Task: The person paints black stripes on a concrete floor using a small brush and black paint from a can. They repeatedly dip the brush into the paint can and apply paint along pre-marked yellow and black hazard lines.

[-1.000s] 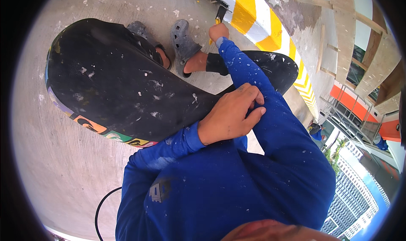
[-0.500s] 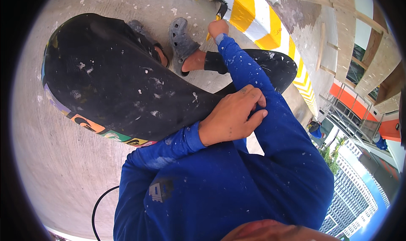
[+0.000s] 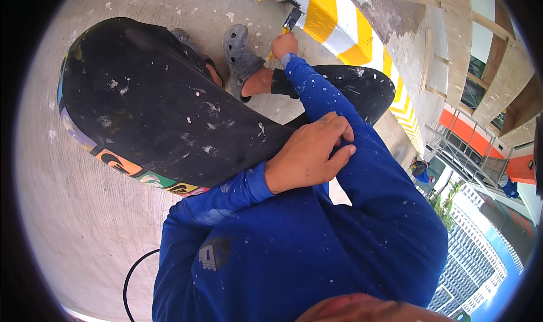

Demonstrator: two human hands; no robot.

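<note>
A paintbrush (image 3: 292,19) with a yellow handle and dark, paint-covered head is gripped in my right hand (image 3: 284,44). Its head is just beside the near edge of a curb (image 3: 323,18) striped yellow and white, near a black-painted section; whether they touch I cannot tell. My left hand (image 3: 311,151) holds nothing and rests on the blue sleeve near the crook of my right arm. Its fingers are loosely bent, with the thumb apart from them.
My bent legs in paint-spattered black trousers (image 3: 164,107) and a grey clog (image 3: 242,53) are close to the curb. Concrete floor (image 3: 90,209) spreads to the left. Wooden boards (image 3: 455,45), metal scaffolding (image 3: 466,147) and a person (image 3: 421,172) are on the right.
My right hand has moved slightly left and toward me with the paintbrush, and the brush head has turned and drawn back along the curb edge. My left hand stays in place.
</note>
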